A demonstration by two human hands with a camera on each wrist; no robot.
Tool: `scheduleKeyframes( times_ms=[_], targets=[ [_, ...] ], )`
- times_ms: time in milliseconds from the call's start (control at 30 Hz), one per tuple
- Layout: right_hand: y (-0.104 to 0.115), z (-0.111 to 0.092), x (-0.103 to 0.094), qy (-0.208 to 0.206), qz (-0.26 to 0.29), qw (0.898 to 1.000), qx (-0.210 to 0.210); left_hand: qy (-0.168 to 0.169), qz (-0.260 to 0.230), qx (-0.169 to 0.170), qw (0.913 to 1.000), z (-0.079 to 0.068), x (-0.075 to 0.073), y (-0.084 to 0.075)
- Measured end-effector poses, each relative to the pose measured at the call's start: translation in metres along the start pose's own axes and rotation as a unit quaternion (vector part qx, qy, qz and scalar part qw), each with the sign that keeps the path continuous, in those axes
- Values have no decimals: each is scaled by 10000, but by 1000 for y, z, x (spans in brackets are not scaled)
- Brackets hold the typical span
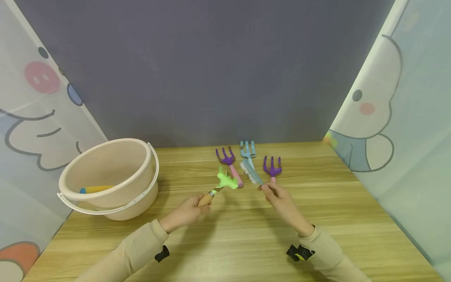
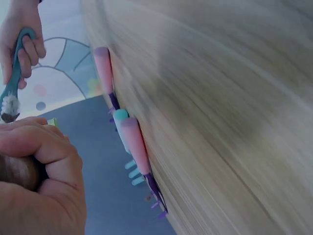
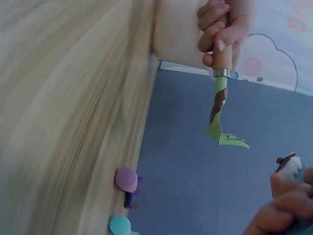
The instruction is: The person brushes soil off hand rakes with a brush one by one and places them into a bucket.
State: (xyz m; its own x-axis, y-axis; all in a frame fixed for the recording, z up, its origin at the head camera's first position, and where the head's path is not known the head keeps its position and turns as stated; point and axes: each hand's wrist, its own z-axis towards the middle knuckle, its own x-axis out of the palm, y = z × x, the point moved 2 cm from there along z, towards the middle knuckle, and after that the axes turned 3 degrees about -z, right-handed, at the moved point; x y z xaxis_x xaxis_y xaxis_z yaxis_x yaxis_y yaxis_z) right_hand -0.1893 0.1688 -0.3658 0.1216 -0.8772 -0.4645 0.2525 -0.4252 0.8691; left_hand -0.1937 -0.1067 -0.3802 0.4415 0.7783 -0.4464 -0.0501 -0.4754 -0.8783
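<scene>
My left hand [image 1: 186, 211] grips the wooden handle of a green hand rake [image 1: 227, 181], its head raised over the table and brown smears on its neck. In my right hand [image 1: 284, 203] is the handle of a blue brush [image 1: 253, 172] with white bristles; a brown patch shows at the bristle tip in the right wrist view. The brush is close to the rake's head, apart from it. Beyond the hands lie a purple rake with a pink handle [image 1: 236, 175], a light blue rake [image 1: 248, 150] partly hidden by the brush, and another purple rake [image 1: 273, 171].
At the left stands a cream bucket [image 1: 109, 196] with a white carrying handle [image 1: 141, 196]; a yellow and blue item [image 1: 98, 189] lies inside. A dark grey panel [image 1: 211, 78] rises behind the wooden table [image 1: 239, 250], with cartoon-printed sheets on both sides.
</scene>
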Motion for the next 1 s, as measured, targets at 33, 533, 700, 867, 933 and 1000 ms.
scheduleKeyframes(
  times_ms=[33,533,700,867,933,1000],
  targets=[
    [1,-1,1,-141,-299,9991,-253,16,26,31,10000,-1,1,0],
    [14,-1,16,-1757,-4488,7930,-3725,-35,65,164,9998,-5,12,-5],
    [19,-6,24,-2179,-5307,7039,-4188,-258,348,414,9982,-7,16,-5],
    [21,-9,27,-2420,-5673,6532,-4393,-310,475,551,9969,-10,19,-7],
    [21,-10,27,-2437,-5688,6503,-4406,-346,506,549,9966,-11,20,-8],
    [20,-10,28,-2440,-5663,6524,-4406,-387,515,542,9965,-12,20,-9]
  ],
)
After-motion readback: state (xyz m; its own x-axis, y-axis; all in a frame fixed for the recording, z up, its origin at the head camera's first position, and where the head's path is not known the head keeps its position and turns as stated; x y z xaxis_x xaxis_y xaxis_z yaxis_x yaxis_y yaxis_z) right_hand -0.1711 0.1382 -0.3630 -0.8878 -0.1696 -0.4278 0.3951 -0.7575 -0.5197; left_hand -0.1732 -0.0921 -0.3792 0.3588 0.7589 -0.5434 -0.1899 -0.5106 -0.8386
